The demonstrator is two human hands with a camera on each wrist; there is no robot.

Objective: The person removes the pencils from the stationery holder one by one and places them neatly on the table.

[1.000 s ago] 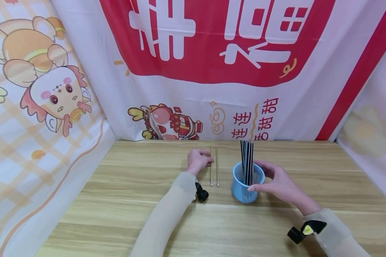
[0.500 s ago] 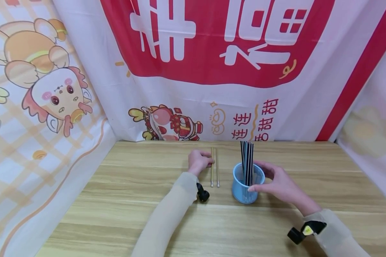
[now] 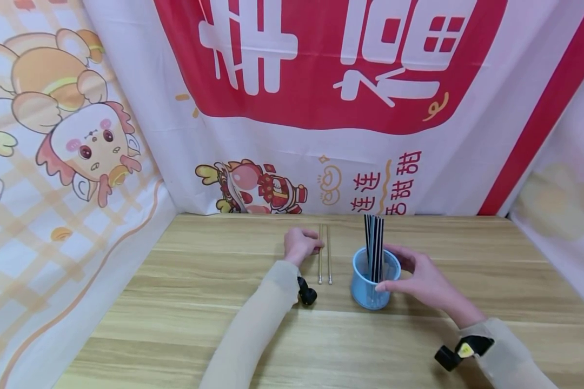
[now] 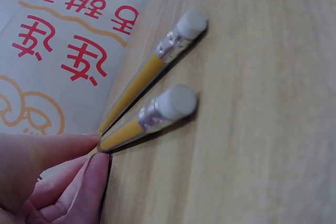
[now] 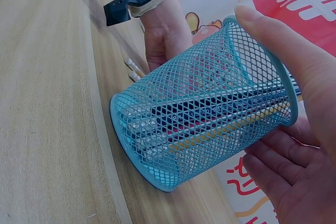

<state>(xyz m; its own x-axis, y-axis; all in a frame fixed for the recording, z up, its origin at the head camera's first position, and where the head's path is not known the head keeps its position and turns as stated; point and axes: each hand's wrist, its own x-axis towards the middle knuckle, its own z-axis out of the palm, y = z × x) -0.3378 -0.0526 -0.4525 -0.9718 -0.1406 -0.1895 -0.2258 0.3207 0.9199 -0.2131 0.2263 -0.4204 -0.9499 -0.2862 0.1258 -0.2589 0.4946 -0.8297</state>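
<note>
Two yellow pencils with white erasers lie side by side on the wooden table, erasers toward the person. My left hand (image 3: 299, 246) pinches the left pencil (image 3: 320, 265) between thumb and fingers; the left wrist view shows this pinched pencil (image 4: 126, 136) close up. The other pencil (image 3: 329, 259) lies just to its right, untouched. A light blue mesh pencil cup (image 3: 362, 292) stands upright further right. My right hand (image 3: 423, 278) grips its rim, thumb at the near side and fingers behind. Inside the cup (image 5: 199, 124) stand several dark striped pencils (image 3: 374, 248) and something yellow.
The wooden table (image 3: 185, 302) ends at a hanging white and red printed cloth (image 3: 311, 97) at the back. More printed cloth (image 3: 68, 243) lines the left side. Both wrists carry small black cameras.
</note>
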